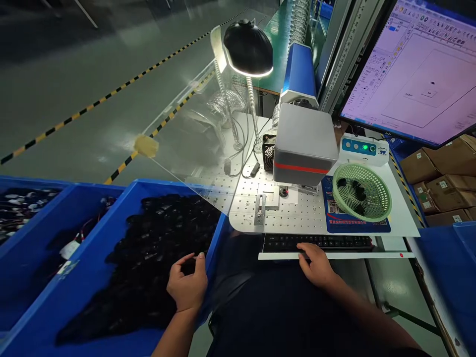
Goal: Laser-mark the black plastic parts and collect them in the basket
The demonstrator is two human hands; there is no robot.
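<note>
My left hand [188, 286] is above the blue bin [136, 201], near its right wall. Its fingers and thumb curl toward each other. Black shows between them, but I cannot make out a held piece against the many small black parts [163, 238] heaped in the bin. My right hand [316, 265] rests at the front of the black keyboard [338, 243], fingers stretched over its keys and the thumb lower. On the perforated metal plate [241, 215], a small round black part [283, 191] sits beside a metal bracket [260, 210], under the grey machine head [305, 144].
A green basket [385, 198] with a few black parts stands on a blue mat [334, 223]. A lit lamp [248, 47] and a clear sheet [186, 148] stand left of the machine. A monitor [416, 74] hangs right. Cardboard boxes [446, 163] are stacked beyond.
</note>
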